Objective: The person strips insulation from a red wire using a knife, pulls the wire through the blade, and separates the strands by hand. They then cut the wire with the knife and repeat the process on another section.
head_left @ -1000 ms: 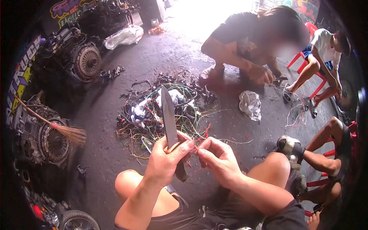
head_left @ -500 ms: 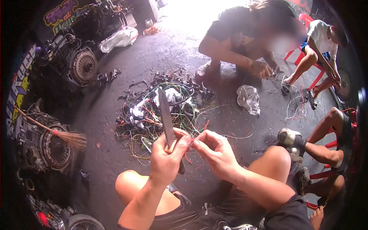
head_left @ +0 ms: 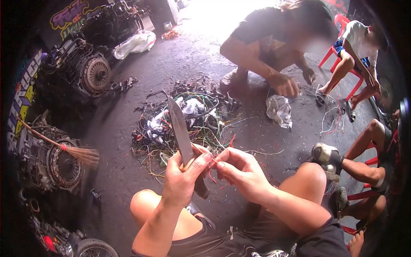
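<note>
My left hand (head_left: 182, 180) is closed round the handle of a large knife (head_left: 180, 128), whose broad blade points up and away from me. Between that thumb and fingers a thin red wire (head_left: 210, 173) is also pinched. My right hand (head_left: 245, 173) has its thumb and fingertips closed on the same wire, close beside the left thumb. Some of the wire is hidden by the fingers. Beyond both hands a tangled pile of wires (head_left: 214, 122) in green, black, red and white lies on the floor, with crumpled white plastic among it.
A crouching person (head_left: 265, 47) works with wires across from me, near a clear plastic bag (head_left: 279, 111). Another person sits on a red chair (head_left: 353, 81). Greasy engine parts (head_left: 95, 75) and a straw broom (head_left: 79, 155) line the left side. Someone's legs (head_left: 364, 171) are close on my right.
The knife blade leans further left, and my left hand has tipped slightly with it. Both hands stay at the red wire. Across from me, the crouching person's hands have shifted.
</note>
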`<act>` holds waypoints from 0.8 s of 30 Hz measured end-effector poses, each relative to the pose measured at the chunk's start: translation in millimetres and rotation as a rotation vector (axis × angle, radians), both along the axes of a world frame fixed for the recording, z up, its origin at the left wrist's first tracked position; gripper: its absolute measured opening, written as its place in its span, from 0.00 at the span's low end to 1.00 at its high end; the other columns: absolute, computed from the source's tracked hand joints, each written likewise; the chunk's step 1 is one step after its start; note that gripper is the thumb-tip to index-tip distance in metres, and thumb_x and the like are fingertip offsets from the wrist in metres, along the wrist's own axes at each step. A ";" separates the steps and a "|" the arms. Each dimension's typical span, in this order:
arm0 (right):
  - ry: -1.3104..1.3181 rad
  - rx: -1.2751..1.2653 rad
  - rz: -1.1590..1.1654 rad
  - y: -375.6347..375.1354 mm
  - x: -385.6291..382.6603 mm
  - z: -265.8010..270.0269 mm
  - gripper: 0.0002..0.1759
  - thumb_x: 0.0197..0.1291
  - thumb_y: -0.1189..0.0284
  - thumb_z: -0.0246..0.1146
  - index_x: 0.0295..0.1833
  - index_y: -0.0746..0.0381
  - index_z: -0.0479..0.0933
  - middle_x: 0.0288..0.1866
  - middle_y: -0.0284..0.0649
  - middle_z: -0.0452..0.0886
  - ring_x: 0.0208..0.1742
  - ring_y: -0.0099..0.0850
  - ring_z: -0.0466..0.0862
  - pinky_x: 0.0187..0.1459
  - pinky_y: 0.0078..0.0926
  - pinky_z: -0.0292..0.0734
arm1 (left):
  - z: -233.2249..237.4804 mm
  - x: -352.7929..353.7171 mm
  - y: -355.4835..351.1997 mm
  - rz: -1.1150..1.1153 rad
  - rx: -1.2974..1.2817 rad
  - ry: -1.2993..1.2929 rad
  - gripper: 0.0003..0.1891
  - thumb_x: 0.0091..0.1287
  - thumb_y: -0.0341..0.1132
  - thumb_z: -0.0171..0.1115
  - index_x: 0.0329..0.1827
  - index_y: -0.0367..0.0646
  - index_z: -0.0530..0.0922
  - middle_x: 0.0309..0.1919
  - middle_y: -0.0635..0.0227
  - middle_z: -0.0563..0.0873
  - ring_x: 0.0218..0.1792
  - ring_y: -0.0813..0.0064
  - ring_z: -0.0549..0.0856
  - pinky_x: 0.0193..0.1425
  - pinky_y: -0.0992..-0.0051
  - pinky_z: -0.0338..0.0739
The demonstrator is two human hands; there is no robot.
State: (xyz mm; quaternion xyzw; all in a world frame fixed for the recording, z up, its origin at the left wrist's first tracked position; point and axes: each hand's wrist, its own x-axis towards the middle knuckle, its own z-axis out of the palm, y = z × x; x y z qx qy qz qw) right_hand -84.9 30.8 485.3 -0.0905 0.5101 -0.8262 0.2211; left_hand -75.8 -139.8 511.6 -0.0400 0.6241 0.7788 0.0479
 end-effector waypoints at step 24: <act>-0.041 -0.075 0.104 0.0 -2.5 -0.1 0.10 0.71 0.67 0.64 0.49 0.63 0.78 0.38 0.32 0.83 0.37 0.17 0.78 0.39 0.17 0.72 | -2.1 0.8 -3.1 0.029 0.053 -0.019 0.07 0.70 0.33 0.67 0.44 0.40 0.80 0.32 0.70 0.85 0.33 0.83 0.82 0.36 0.81 0.74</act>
